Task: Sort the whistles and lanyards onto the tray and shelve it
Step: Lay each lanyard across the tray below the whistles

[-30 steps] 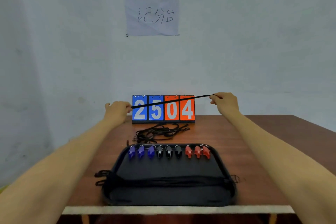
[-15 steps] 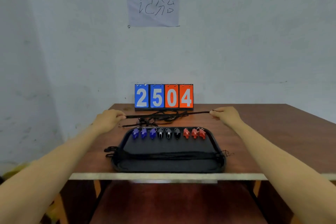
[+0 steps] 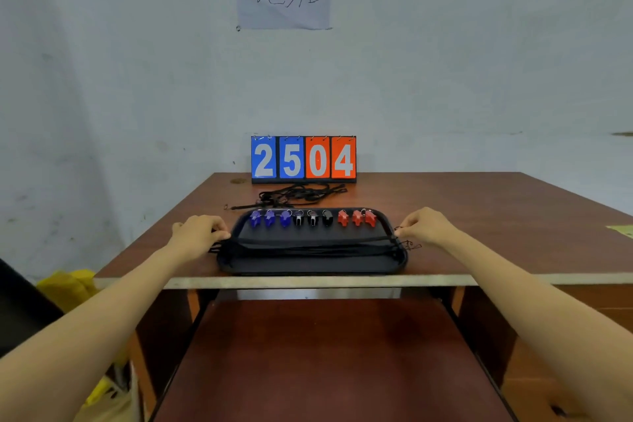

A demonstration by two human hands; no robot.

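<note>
Black and shallow, the tray [image 3: 313, 265] sits at the near edge of the brown counter [image 3: 479, 216], roughly midway along it. Along the tray's far rim stand nine whistles in a row: three blue whistles [image 3: 269, 218] toward the left, three black whistles [image 3: 312, 218] in the middle, three red whistles [image 3: 356, 217] toward the right. A bundle of black lanyards [image 3: 308, 245] lies stretched across the tray from side to side. The left hand [image 3: 198, 233] is at the tray's left rim, its fingers [image 3: 219, 235] pinched closed on one end of a lanyard; the right hand [image 3: 426, 228] is at the right rim, fingers closed on the other end. More tangled cords [image 3: 301, 193] lie behind the tray, in front of a flip scoreboard [image 3: 303, 158] reading 2504 at the counter's far edge. A brown shelf [image 3: 325, 353] shows under the counter.
</note>
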